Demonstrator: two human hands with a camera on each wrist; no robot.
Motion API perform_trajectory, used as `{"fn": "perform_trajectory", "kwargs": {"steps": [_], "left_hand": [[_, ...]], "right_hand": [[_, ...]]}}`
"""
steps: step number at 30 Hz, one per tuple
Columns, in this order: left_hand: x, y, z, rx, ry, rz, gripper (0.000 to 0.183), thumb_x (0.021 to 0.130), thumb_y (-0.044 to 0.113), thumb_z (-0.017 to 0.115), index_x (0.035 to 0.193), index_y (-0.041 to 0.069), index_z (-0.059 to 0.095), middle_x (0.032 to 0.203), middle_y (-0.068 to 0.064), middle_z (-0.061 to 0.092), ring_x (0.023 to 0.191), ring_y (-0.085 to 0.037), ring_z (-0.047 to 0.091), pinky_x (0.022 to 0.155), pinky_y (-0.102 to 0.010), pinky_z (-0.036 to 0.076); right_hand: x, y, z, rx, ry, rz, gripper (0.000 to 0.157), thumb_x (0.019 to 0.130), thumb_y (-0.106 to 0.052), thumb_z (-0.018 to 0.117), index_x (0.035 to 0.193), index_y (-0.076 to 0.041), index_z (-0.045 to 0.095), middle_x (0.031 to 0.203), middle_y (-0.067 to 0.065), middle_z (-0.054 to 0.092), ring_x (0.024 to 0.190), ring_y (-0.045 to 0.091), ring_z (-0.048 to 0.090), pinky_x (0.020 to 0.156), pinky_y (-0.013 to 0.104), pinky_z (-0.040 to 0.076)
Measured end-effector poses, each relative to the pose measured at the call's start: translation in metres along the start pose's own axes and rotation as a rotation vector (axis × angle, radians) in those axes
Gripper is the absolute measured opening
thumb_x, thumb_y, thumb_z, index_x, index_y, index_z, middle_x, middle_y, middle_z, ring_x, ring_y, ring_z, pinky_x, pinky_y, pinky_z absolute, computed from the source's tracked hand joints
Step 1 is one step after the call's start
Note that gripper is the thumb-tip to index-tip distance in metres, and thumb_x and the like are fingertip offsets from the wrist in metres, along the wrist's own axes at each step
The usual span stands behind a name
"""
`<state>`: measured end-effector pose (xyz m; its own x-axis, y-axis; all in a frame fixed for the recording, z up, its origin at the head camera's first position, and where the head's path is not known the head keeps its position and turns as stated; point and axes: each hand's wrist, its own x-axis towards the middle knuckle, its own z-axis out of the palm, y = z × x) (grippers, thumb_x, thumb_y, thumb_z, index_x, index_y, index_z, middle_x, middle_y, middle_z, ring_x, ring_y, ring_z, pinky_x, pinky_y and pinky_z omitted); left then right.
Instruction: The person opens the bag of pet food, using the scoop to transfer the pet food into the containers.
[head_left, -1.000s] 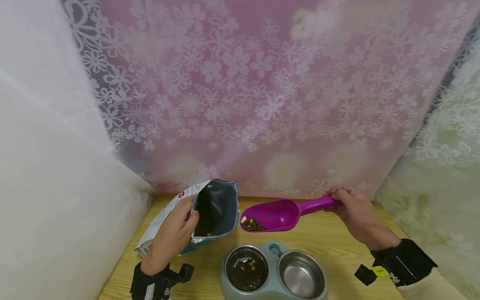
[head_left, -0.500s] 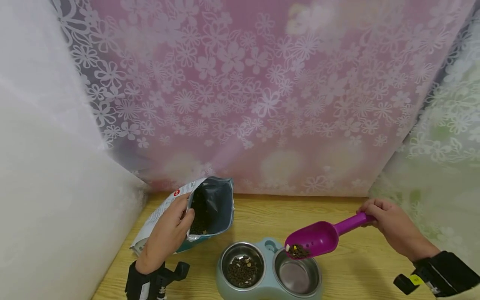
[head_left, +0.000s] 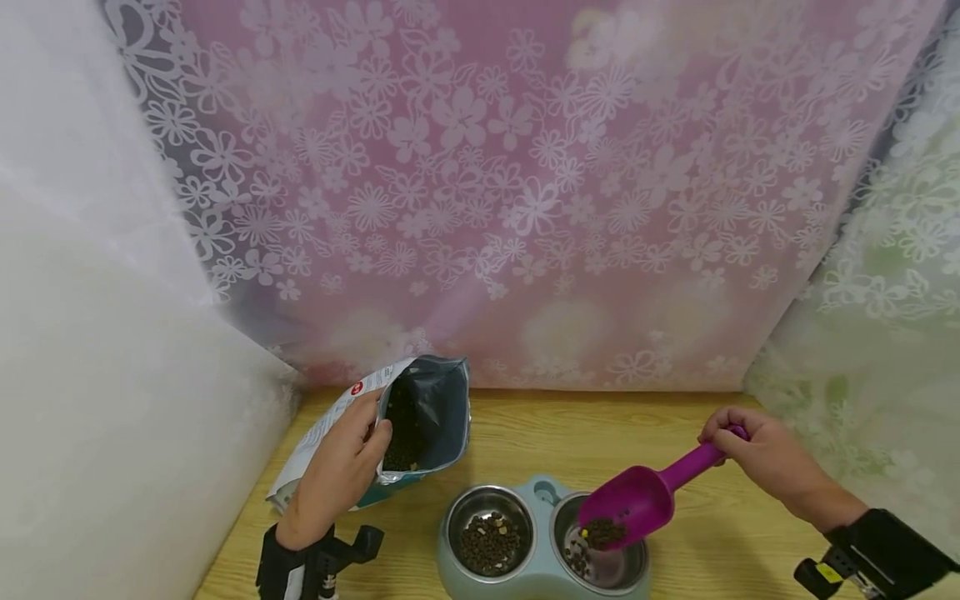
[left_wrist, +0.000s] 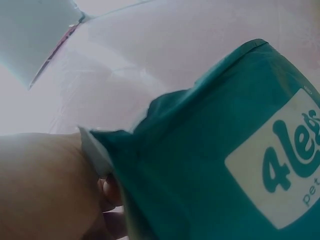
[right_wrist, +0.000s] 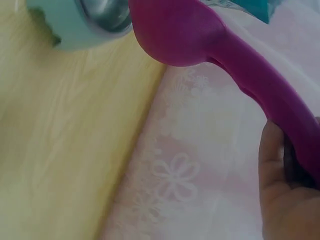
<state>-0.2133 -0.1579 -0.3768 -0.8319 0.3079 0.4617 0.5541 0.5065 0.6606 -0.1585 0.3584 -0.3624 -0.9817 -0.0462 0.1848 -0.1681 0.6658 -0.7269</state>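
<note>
The head view looks forward and down from above, the counter (head_left: pixel 570 429) low in its frame. The left wrist view faces the bag (left_wrist: pixel 192 170) at close range; the right wrist view, tilted, looks closely along the scoop (right_wrist: pixel 220 44). The head view shares both.

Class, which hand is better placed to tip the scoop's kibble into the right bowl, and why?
Probably the right hand: its grip is on the purple scoop, which tilts over that bowl with kibble at its lip. The left hand is busy holding the open bag.
</note>
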Motion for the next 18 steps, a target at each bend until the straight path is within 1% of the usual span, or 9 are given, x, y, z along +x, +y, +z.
{"fn": "perform_trajectory", "kwargs": {"steps": [1,3,6,8,10,12,13,15,18], "left_hand": [[0.0,0.0,0.0,0.0,-0.001,-0.003,0.026,0.106,0.028,0.036,0.085,0.018,0.049,0.128,0.005,0.045,0.069,-0.017,0.043,0.061,-0.03,0.038],[0.001,0.0,0.0,-0.003,-0.003,-0.016,0.023,0.106,0.029,0.036,0.09,0.02,0.051,0.121,0.006,0.045,0.067,-0.017,0.042,0.06,-0.03,0.039],[0.001,0.001,0.0,-0.004,-0.003,-0.029,0.022,0.105,0.031,0.036,0.097,0.021,0.054,0.118,0.007,0.044,0.065,-0.016,0.042,0.059,-0.03,0.039],[0.0,0.002,0.0,-0.001,0.004,-0.024,0.02,0.105,0.03,0.037,0.099,0.022,0.054,0.122,0.009,0.043,0.066,-0.015,0.043,0.059,-0.029,0.039],[0.0,0.002,0.001,0.003,0.012,-0.013,0.021,0.105,0.029,0.037,0.095,0.021,0.053,0.125,0.009,0.043,0.066,-0.014,0.043,0.059,-0.029,0.039],[0.0,0.001,0.001,0.008,0.017,-0.01,0.022,0.105,0.028,0.037,0.091,0.021,0.052,0.125,0.01,0.043,0.066,-0.014,0.043,0.059,-0.029,0.039],[0.0,0.001,0.001,0.009,0.018,-0.008,0.022,0.105,0.029,0.037,0.091,0.021,0.052,0.125,0.009,0.043,0.066,-0.014,0.042,0.059,-0.029,0.039],[0.001,0.001,0.0,0.007,0.017,-0.011,0.021,0.105,0.03,0.036,0.095,0.021,0.053,0.123,0.009,0.043,0.067,-0.015,0.042,0.059,-0.029,0.039],[0.002,0.001,-0.001,-0.003,0.019,0.0,0.022,0.105,0.03,0.036,0.112,0.023,0.056,0.125,0.009,0.043,0.073,-0.015,0.045,0.062,-0.03,0.04]], "right_hand": [[0.0,-0.002,0.002,-0.026,0.005,-0.046,0.013,0.1,-0.012,0.052,0.096,-0.004,0.062,0.077,0.007,0.056,0.057,0.012,0.045,0.052,0.027,0.039],[-0.002,-0.008,0.006,-0.09,0.012,-0.218,0.012,0.094,0.0,0.055,0.092,-0.01,0.061,0.076,0.002,0.056,0.055,0.007,0.044,0.049,0.025,0.039],[-0.007,-0.03,0.016,-0.156,0.001,-0.586,0.034,0.081,0.015,0.058,0.088,-0.018,0.058,0.085,-0.008,0.057,0.061,0.0,0.046,0.053,0.017,0.04],[-0.012,-0.047,0.023,-0.201,-0.014,-0.803,0.043,0.073,0.018,0.058,0.088,-0.022,0.055,0.09,-0.013,0.055,0.068,-0.004,0.046,0.06,0.011,0.037],[-0.015,-0.06,0.027,-0.216,-0.035,-0.916,0.047,0.069,0.018,0.057,0.09,-0.024,0.053,0.092,-0.016,0.052,0.069,-0.006,0.042,0.061,0.009,0.033],[-0.016,-0.066,0.026,-0.209,-0.027,-0.919,0.047,0.069,0.018,0.057,0.091,-0.023,0.053,0.093,-0.015,0.053,0.069,-0.006,0.042,0.06,0.009,0.033],[-0.014,-0.066,0.025,-0.201,-0.008,-0.877,0.045,0.071,0.019,0.057,0.09,-0.022,0.054,0.092,-0.014,0.053,0.069,-0.005,0.044,0.06,0.01,0.035],[-0.009,-0.065,0.019,-0.151,0.064,-0.737,0.039,0.077,0.019,0.057,0.09,-0.018,0.058,0.091,-0.009,0.056,0.067,-0.001,0.047,0.057,0.016,0.038],[-0.001,-0.064,0.009,-0.024,0.176,-0.436,0.02,0.091,0.01,0.052,0.092,-0.008,0.061,0.092,-0.003,0.059,0.062,0.005,0.046,0.053,0.021,0.039]]}}
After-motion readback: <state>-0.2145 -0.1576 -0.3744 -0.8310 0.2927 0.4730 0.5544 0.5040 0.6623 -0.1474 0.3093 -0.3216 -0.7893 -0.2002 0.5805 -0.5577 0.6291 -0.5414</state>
